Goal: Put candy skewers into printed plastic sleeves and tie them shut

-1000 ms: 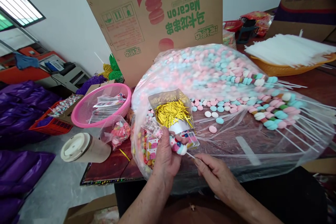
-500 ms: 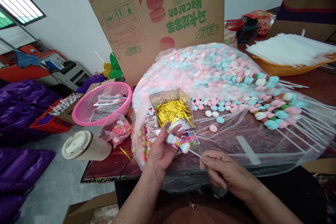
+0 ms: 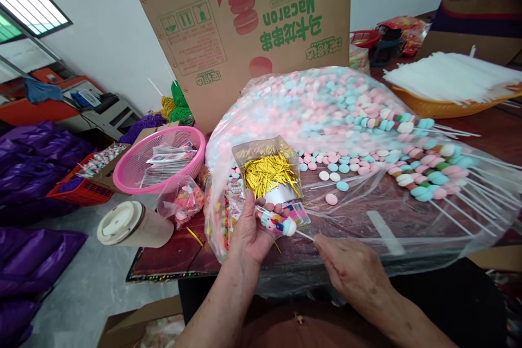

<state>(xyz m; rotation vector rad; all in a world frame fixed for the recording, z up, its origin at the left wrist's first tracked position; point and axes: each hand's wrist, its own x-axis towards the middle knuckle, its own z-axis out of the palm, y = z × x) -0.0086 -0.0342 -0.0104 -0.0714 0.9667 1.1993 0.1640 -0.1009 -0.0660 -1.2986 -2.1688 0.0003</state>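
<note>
A candy skewer [image 3: 278, 223] in a clear printed sleeve lies across the fingers of my left hand [image 3: 253, 236], its white end candy and stick pointing right. The thumb is raised, and the fingers curl behind the sleeve. My right hand [image 3: 351, 265] pinches the free end of the white stick [image 3: 305, 236]. Just beyond my left hand stands an open pouch of gold twist ties [image 3: 269, 171]. Printed sleeves [image 3: 299, 213] lie partly under the pouch. Pink, blue and white candies [image 3: 331, 199] lie loose on the table beyond my right hand.
Finished-looking skewers [image 3: 432, 174] lie on a large clear plastic bag [image 3: 228, 136] full of candies. A lidded cup [image 3: 136, 225] stands near the left edge by a pink basket [image 3: 118, 174]. White sticks fill an orange basket [image 3: 448, 111]. A tall carton [image 3: 285, 22] stands behind.
My right hand has turned over so its back shows more, still on the stick. The skewer has shifted slightly, and my left fingers have curled in closer around its sleeve.
</note>
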